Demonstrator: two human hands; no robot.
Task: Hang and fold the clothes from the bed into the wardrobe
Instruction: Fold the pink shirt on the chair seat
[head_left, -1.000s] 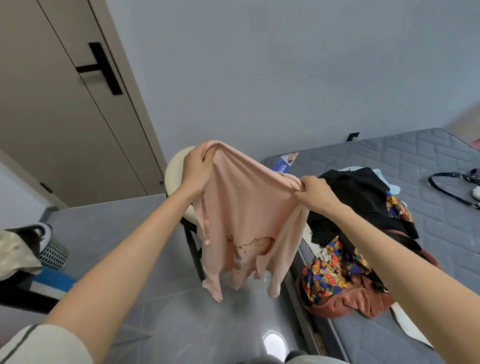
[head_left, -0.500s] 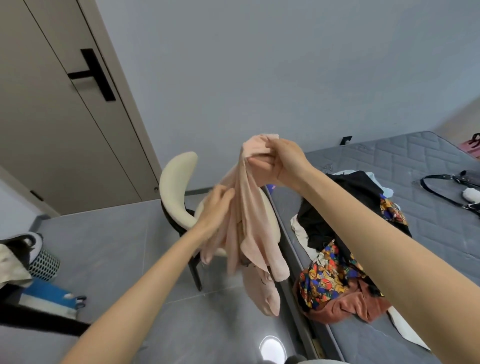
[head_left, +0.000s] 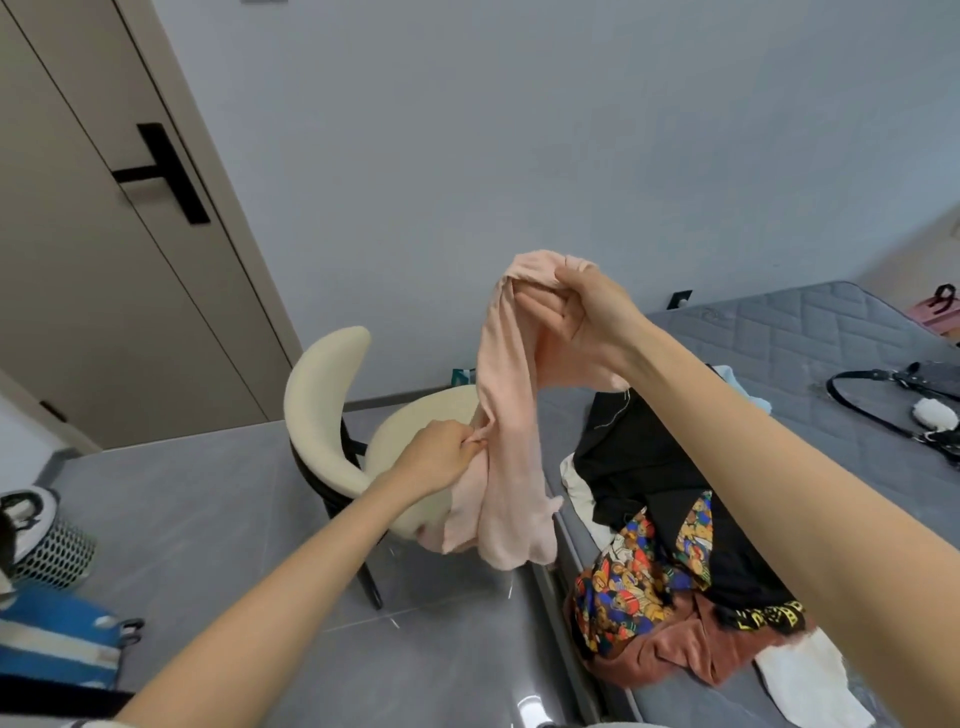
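Head view, both hands gripping pink top (head_left: 506, 415), above chair (head_left: 322, 410)

Single cam, head-worn, wide-angle. Looked forward and down along both arms; left hand (head_left: 441, 460) and right hand (head_left: 589, 312) close, mid-frame. Bed (head_left: 779, 353) beyond right hand, door (head_left: 78, 312) up left of left hand.

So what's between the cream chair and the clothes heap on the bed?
The pink top, bunched into a strip, in the head view: the right hand grips its top, the left hand pinches it lower down.
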